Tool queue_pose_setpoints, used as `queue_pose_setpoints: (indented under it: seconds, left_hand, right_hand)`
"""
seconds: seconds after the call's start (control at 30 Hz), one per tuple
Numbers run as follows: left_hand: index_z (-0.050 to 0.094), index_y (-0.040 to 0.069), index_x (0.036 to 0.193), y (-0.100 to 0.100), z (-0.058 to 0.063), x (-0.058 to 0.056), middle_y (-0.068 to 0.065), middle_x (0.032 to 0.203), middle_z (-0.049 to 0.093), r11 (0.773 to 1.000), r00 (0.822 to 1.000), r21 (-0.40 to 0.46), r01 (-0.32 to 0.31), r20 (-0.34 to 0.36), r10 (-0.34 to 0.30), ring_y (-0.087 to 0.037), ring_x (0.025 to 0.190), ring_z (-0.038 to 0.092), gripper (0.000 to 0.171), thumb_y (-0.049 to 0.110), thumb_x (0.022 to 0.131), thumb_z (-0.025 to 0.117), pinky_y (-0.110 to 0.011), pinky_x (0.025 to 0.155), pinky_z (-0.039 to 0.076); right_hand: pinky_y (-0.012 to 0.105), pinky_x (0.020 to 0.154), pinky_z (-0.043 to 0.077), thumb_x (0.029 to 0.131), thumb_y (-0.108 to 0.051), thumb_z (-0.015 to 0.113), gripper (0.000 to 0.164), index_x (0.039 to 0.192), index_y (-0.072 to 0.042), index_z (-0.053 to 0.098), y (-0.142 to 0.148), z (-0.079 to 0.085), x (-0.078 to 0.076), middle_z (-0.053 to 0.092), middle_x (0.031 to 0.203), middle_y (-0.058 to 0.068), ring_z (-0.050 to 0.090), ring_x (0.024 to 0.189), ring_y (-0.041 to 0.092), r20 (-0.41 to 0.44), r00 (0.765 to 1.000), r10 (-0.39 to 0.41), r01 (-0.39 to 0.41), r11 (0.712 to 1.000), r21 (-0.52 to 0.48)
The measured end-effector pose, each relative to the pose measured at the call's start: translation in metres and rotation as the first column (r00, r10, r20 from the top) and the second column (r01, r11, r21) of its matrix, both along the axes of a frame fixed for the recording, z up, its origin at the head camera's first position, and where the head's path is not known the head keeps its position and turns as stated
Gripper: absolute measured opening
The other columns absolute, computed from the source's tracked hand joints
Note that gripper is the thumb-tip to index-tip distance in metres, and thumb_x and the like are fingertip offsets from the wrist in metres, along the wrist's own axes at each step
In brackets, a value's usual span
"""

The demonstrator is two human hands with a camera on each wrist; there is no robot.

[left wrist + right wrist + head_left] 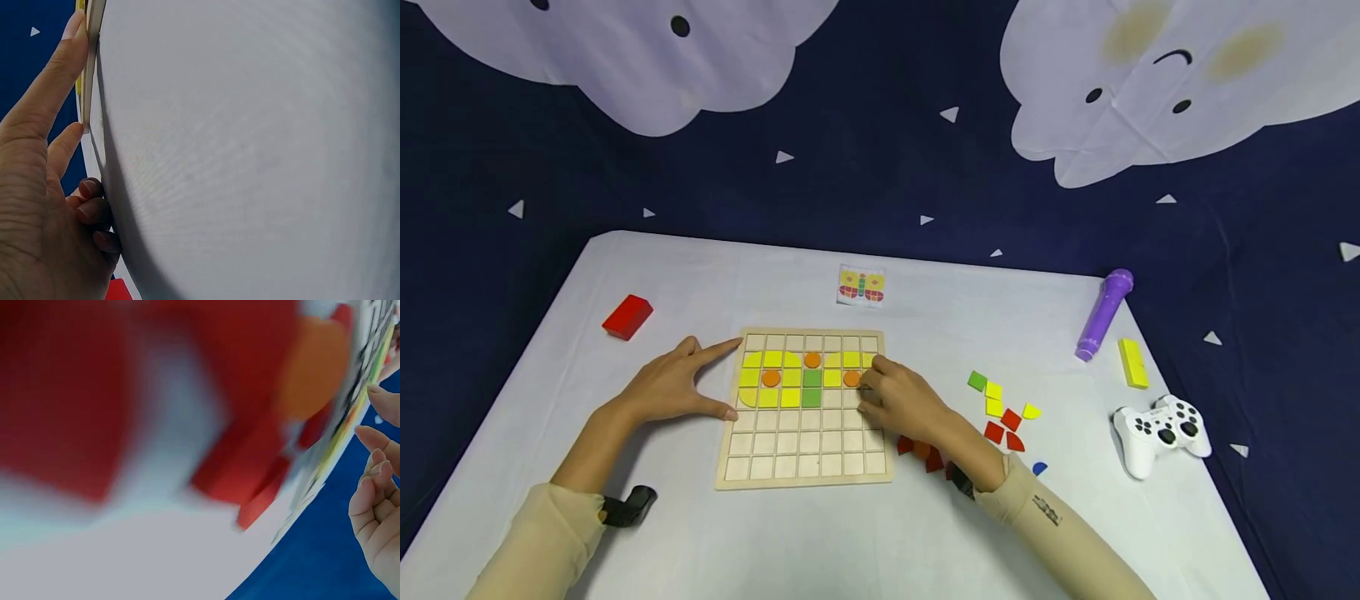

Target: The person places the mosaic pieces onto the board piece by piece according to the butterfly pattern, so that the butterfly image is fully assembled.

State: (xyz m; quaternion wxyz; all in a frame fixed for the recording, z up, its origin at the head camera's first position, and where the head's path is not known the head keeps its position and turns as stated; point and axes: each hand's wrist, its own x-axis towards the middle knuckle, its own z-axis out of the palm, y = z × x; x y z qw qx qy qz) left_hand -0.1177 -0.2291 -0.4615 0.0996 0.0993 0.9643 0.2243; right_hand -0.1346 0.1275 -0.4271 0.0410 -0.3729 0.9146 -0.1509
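Observation:
A pale wooden grid board [805, 484] lies on the table, with yellow, orange and green pieces in its upper rows. At its left edge, my left hand [666, 383] touches the rim with a spread forefinger and thumb; its other fingers curl below in the left wrist view. My right hand [902, 400] reaches over the board's right side, beside an orange disc [852, 378], and hides several cells. In the right wrist view its thumb and forefinger stand apart, with no piece visible between them. Red pieces [934, 459] lie partly hidden under the right forearm.
A butterfly pattern card [861, 286] lies behind the board. Loose red squares [994, 432], yellow squares [993, 407] and a green square [977, 381] are to the right. Farther out are a purple microphone [1103, 317], yellow block [1132, 363] and white game controller [1161, 433]. A red block [627, 317] sits left.

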Motion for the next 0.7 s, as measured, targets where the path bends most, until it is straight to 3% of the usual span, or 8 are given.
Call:
queue_pose_setpoints:
  seconds: [0.33, 0.7]
  left_hand:
    - [0.04, 0.021, 0.152, -0.001, 0.001, 0.0, -0.007, 0.086, 0.041, 1.0, 1.0, -0.005, -0.002, -0.001, 0.002, -0.018, 0.063, 0.035, 0.115, 0.074, 0.058, 0.08, -0.03, 0.055, 0.028]
    - [0.04, 0.021, 0.152, -0.001, -0.001, -0.001, -0.007, 0.086, 0.041, 1.0, 1.0, -0.003, 0.006, 0.003, -0.006, -0.018, 0.063, 0.035, 0.115, 0.073, 0.058, 0.08, -0.03, 0.056, 0.029]
  right_hand:
    - [0.028, 0.07, 0.048, 0.085, -0.015, 0.079, 0.024, 0.103, -0.001, 0.072, 0.064, 0.003, 0.008, 0.057, 0.092, 0.006, 0.05, 0.075, 0.014, -0.012, 0.986, -0.165, 0.165, 0.986, -0.003]
    - [0.032, 0.071, 0.05, 0.08, -0.009, 0.082, 0.024, 0.1, -0.001, 0.072, 0.115, -0.005, 0.018, 0.056, 0.09, 0.005, 0.051, 0.074, 0.012, -0.051, 0.964, -0.26, 0.259, 0.965, -0.029]
